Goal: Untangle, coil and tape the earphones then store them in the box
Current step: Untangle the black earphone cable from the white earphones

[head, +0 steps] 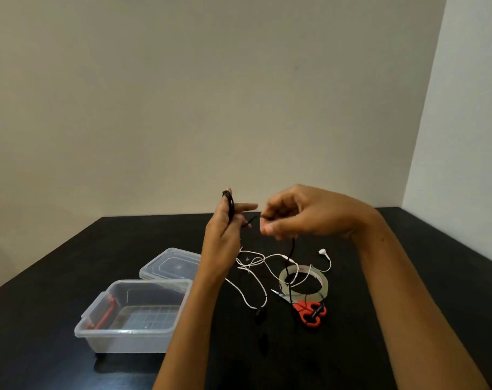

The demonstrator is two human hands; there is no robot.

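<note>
Pinching the black earphone cable [230, 205] in curled fingers, the right hand [304, 213] hovers at three o'clock of the left hand [223, 232], whose nearly straight fingers wear its coils. White earphones [256, 261] lie on the desk [70, 263] at six o'clock, the clear box [126, 333] at seven.

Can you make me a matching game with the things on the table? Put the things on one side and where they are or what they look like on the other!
Things:
1. black cord
2. white earphones
3. scissors
4. lid

Clues:
A. lies behind the box
B. wound round the left hand
C. has red handles
D. tangled on the table

Pairs: 1-B, 2-D, 3-C, 4-A
</note>
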